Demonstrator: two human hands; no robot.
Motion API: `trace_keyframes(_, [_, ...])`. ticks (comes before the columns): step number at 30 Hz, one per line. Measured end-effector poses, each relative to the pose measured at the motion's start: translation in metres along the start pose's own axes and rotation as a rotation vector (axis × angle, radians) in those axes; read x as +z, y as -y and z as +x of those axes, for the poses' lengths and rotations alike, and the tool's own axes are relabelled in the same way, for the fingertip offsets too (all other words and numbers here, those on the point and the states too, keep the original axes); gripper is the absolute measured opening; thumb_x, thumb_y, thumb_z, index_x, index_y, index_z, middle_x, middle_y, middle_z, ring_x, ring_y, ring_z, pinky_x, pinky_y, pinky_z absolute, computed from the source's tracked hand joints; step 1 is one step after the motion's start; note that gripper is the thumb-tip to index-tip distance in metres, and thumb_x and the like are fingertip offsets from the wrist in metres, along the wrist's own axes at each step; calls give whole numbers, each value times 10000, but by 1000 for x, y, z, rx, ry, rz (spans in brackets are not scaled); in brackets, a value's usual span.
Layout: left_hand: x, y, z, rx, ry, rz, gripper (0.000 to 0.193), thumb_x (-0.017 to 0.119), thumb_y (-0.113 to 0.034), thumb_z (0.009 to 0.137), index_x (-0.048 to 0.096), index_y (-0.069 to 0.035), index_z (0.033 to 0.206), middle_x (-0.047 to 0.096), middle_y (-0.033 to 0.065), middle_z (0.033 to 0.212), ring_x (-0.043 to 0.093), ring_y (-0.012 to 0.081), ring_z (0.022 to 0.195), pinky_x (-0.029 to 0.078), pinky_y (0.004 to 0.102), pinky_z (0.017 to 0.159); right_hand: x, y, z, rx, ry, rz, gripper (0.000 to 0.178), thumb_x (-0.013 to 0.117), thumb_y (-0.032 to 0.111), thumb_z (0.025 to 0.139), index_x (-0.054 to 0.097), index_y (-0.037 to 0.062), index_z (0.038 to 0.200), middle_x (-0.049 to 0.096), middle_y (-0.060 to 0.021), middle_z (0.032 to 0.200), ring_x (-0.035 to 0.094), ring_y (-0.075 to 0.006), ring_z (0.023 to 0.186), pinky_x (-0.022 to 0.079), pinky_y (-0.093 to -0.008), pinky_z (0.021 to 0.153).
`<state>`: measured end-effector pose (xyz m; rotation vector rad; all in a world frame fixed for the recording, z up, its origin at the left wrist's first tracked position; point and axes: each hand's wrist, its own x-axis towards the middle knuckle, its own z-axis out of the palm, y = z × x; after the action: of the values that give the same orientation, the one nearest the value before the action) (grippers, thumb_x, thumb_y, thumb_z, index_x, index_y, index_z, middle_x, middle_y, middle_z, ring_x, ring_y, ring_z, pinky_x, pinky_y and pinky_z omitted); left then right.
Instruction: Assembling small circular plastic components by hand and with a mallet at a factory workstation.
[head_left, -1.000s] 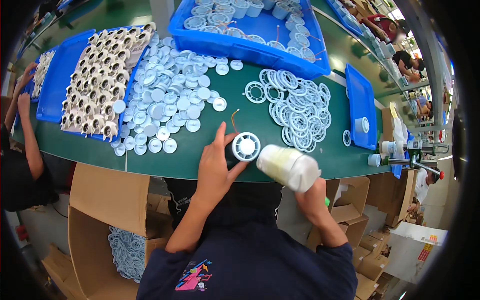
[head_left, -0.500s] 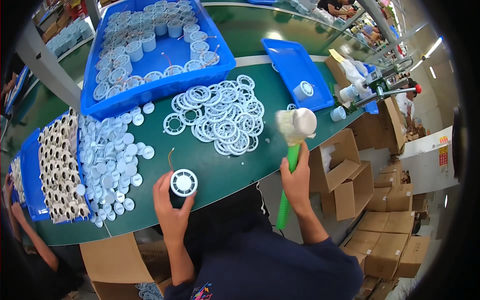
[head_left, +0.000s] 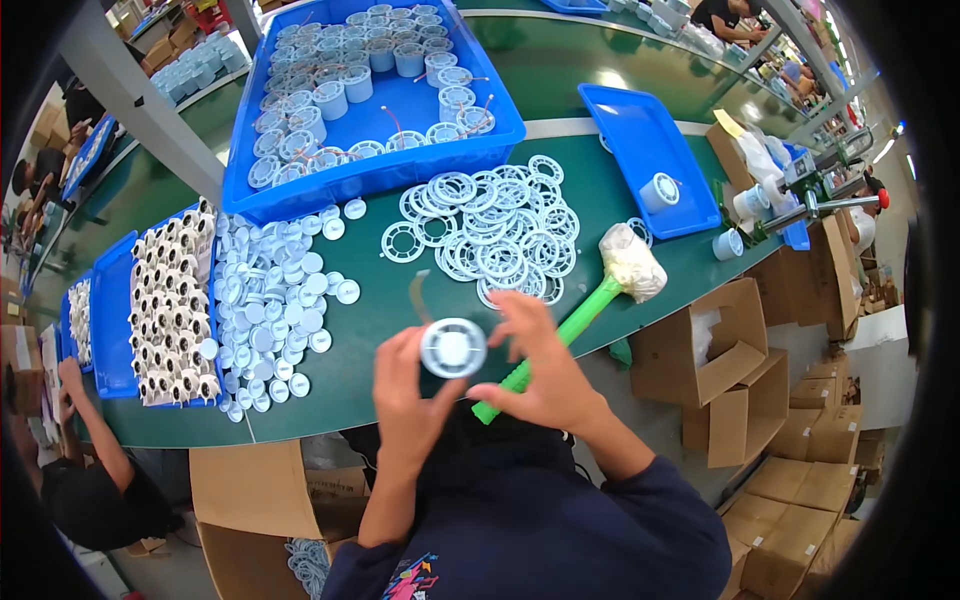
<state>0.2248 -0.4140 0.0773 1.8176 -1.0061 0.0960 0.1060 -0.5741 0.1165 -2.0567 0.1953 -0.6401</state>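
Just above the near edge of the dark green worktable (head_left: 365, 300), a pale blue, round plastic housing with a spoked ring on top and a white centre (head_left: 453, 348) was held in the left hand (head_left: 402, 390). That hand's fingers and thumb pinched it around its left and lower sides, with its spoked top turned up. A thin, blurred wire (head_left: 419, 296) stuck out from its upper left.

The right hand (head_left: 552, 380) was cupped beside the housing, its fingers curved and spread well away from the thumb; blur made it impossible to tell whether a fingertip touched the rim. Behind this hand, a hammer with a bright green handle and a head wrapped in whitish plastic (head_left: 633, 262) lay slantwise, its head on the table and its handle end jutting past the edge.

Beyond the hands sat a loose heap of pale blue, spoked plastic rings (head_left: 500, 235), and left of it a pile of pale blue, round plastic discs (head_left: 270, 320). Further left, off-white moulded parts with dark round centres (head_left: 172, 310) lay in close rows. Behind the rings and discs stood a deep blue plastic bin (head_left: 440, 165) holding many pale blue cups. At the right, a shallow blue plastic tray (head_left: 640, 130) carried a single pale blue cup (head_left: 660, 192).
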Motion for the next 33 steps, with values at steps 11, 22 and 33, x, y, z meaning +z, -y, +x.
trace_keyframes(11, [-31, 28, -4, -154, -190, 238, 416, 798, -61, 888, 659, -9, 1277, 653, 172, 1260, 612, 368, 1179, 501, 457, 992, -211, -147, 20, 244, -948, -959, 593, 674, 252, 1039, 459, -33, 1513, 537, -267, 1407, 562, -440, 1273, 455, -493, 1092])
trace_keyframes(22, [3, 30, 36, -109, -13, 133, 484, 807, -137, 894, 628, -27, 1330, 599, 193, 1370, 595, 397, 1239, 496, 470, 1033, -214, -174, 33, 495, -733, -1212, 676, 704, 377, 989, 499, -32, 1488, 520, -273, 1461, 491, -482, 1350, 427, -555, 1124])
trace_keyframes(33, [-53, 85, 204, 96, -193, 401, 316, 733, -128, 920, 678, -39, 1218, 676, 168, 1200, 655, 385, 1118, 513, 479, 954, -84, -79, 63, 5, -320, -490, 315, 736, 93, 931, 666, -15, 1219, 651, -213, 1212, 627, -396, 1147, 499, -455, 1008])
